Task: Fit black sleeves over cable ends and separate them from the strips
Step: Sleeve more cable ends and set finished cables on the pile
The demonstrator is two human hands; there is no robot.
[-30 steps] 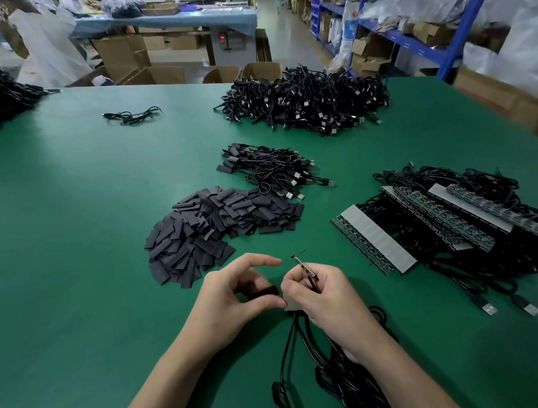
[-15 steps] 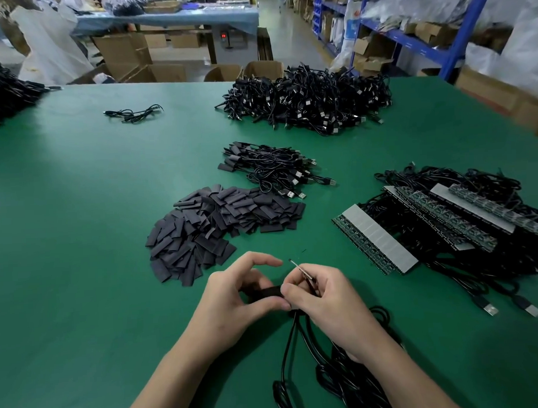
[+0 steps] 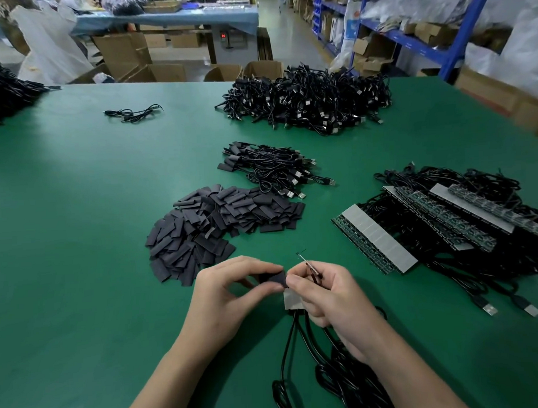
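Shows the left hand [image 3: 231,292] pinching one black sleeve [image 3: 275,279] between thumb and forefinger, fingertips meeting those of the right hand [image 3: 335,296]. Shows the right hand curled round a short grey strip segment [image 3: 291,299], with black cables [image 3: 292,331] trailing from its near edge toward the body. Places the sleeve at the segment's far-left corner, long axis roughly left to right across the bench [image 3: 80,241]. Puts the left hand nearer the sleeve, the right nearer the cable end. Calls, by judgement, for sliding the sleeve rightward along that axis. Leaves a thin reddish piece [image 3: 308,263] above the right fingers unidentified. Sets the sleeve pile [image 3: 219,224] just beyond the hands, uncut strips [image 3: 375,239] to the right
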